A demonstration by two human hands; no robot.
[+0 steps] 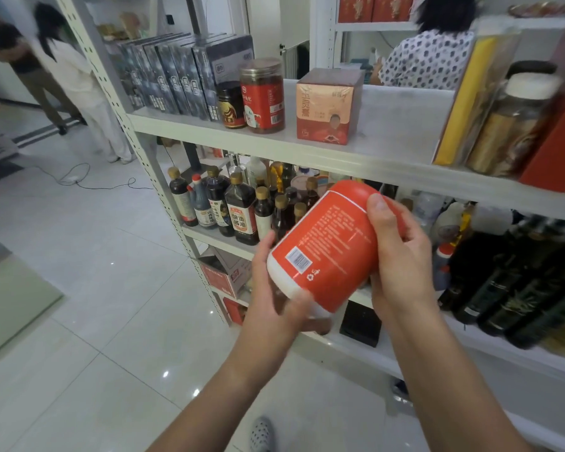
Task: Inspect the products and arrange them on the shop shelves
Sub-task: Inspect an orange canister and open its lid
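The white shelf rack (398, 132) spans 10 to 3 o'clock, its upper board running at 12 o'clock above the orange canister (330, 243), which is held in mid-air at centre, cap tilted toward 1 o'clock and white base toward 7. The left hand (271, 295) cups the base and the right hand (402, 256) wraps the upper body, both clamped on it. I judge that its smooth, slanted wall could slip once one hand releases, or its base could knock the crowded sauce bottles (238, 210) at 10 o'clock.
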